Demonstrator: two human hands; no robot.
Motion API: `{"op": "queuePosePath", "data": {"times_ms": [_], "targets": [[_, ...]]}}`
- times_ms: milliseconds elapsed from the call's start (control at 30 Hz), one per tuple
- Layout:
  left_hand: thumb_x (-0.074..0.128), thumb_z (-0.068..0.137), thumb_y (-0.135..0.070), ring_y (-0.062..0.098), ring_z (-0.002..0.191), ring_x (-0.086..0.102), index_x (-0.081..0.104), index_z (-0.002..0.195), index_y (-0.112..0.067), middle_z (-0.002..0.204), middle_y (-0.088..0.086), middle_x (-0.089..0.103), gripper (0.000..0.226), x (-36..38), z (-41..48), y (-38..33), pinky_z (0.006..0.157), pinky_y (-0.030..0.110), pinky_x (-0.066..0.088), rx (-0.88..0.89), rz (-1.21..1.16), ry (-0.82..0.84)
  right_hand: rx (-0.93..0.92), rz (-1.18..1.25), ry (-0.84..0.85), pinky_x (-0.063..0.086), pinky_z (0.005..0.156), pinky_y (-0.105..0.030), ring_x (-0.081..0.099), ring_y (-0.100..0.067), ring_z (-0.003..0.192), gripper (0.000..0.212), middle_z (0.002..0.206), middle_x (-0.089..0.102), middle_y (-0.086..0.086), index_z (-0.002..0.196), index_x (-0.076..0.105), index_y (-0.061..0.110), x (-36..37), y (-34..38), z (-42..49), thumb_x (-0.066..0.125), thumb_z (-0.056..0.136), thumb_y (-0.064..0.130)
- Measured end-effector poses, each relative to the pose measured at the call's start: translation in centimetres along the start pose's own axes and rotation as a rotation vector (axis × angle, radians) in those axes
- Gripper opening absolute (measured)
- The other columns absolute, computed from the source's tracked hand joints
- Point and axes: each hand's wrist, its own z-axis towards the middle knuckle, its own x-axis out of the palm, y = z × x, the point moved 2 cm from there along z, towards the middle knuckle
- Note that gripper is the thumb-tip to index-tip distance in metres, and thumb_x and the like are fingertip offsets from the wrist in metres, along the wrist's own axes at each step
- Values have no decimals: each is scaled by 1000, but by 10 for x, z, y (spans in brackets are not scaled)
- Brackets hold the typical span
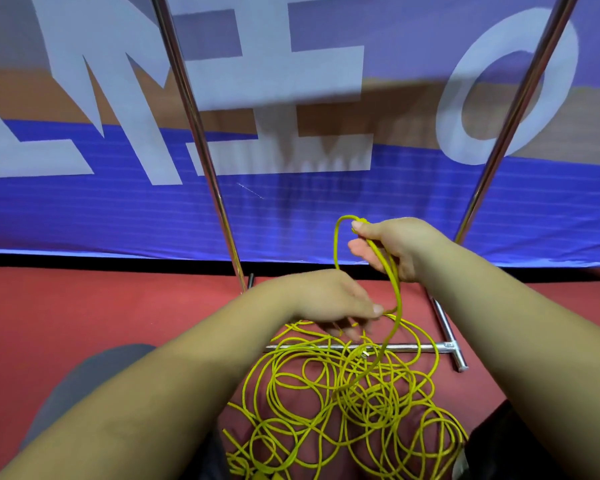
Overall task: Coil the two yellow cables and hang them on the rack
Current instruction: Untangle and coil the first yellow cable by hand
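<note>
A grey-clad knee shows at the lower left, over the red floor. Behind the floor's far edge hangs a blue banner with big white letters. The rack's left pole slants down in front of the banner to the floor. Just right of that pole's foot, the left hand reaches in palm down, thumb and fingertips pinching a strand of the yellow cables. The cables lie in a loose tangle of loops on the near part of the floor, between the two forearms, crossing over the rack's low crossbar. I cannot tell one cable from the other. A strand climbs from the tangle to the right hand, which is raised above the left. Its fingers curl round a small loop that sticks out past the thumb. Right of it stands the rack's right pole, and the foot bar below runs along the floor.
</note>
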Motion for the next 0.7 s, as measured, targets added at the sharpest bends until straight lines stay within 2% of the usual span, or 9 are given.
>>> {"op": "queuePosePath", "data": {"times_ms": [67, 133, 167, 233, 300, 333, 433, 533, 700], "targets": [[61, 101, -33, 27, 88, 78, 75, 99, -9, 93, 3, 79, 28, -20, 0, 10, 76, 40, 60, -74, 200, -133, -24, -41, 1, 49, 38, -20, 75, -13, 57, 38, 81, 80, -16, 123, 69, 0, 0, 3, -1, 80, 96, 24], [63, 96, -31, 32, 90, 75, 71, 99, -14, 98, 8, 78, 19, -45, 1, 20, 81, 45, 63, -125, 318, -441, -32, -104, 26, 43, 35, -17, 72, -8, 54, 36, 84, 80, -12, 125, 71, 4, 2, 5, -4, 76, 99, 28], [66, 94, -33, 31, 94, 73, 67, 106, -17, 105, 8, 76, 20, -56, 0, 23, 84, 45, 60, -134, 333, -595, -34, -134, 40, 40, 34, -16, 70, -6, 51, 31, 83, 80, -10, 122, 72, 6, 4, 5, -6, 74, 100, 28], [71, 93, -40, 27, 109, 65, 53, 135, -22, 125, 7, 64, 49, -73, -2, 28, 94, 42, 54, -87, 298, -778, -47, -187, 76, 37, 34, -15, 64, -3, 48, 25, 80, 79, -7, 116, 74, 10, 7, 6, -11, 72, 101, 31], [69, 96, -39, 24, 116, 60, 42, 150, -32, 133, 5, 56, 62, -85, -3, 29, 96, 36, 49, 18, 326, -801, -67, -237, 126, 36, 36, -15, 58, -3, 46, 23, 76, 77, -3, 108, 73, 12, 9, 6, -16, 71, 102, 34], [67, 98, -37, 23, 115, 61, 48, 147, -34, 129, 4, 59, 53, -89, -4, 28, 92, 34, 48, 62, 351, -792, -74, -264, 153, 35, 37, -16, 56, -3, 46, 23, 75, 76, -2, 105, 73, 12, 10, 7, -18, 70, 102, 35], [64, 100, -32, 23, 85, 70, 69, 106, -29, 92, 3, 71, 8, -101, -10, 29, 74, 39, 56, 88, 310, -851, -83, -342, 211, 36, 38, -18, 51, -5, 46, 28, 69, 68, 2, 103, 74, 11, 12, 9, -25, 68, 102, 38], [65, 98, -25, 17, 67, 74, 70, 89, -23, 79, 0, 72, 11, -108, -14, 28, 73, 45, 62, 95, 212, -855, -113, -352, 231, 37, 40, -20, 47, -7, 46, 32, 62, 55, 5, 106, 74, 11, 13, 10, -27, 65, 104, 42], [61, 100, -17, 17, 69, 77, 70, 89, -15, 84, 3, 73, 15, -125, -23, 16, 74, 41, 65, 171, 29, -947, -262, -262, 274, 39, 42, -20, 49, -7, 49, 27, 69, 63, 3, 110, 70, 9, 20, 15, -28, 59, 109, 33]]}}
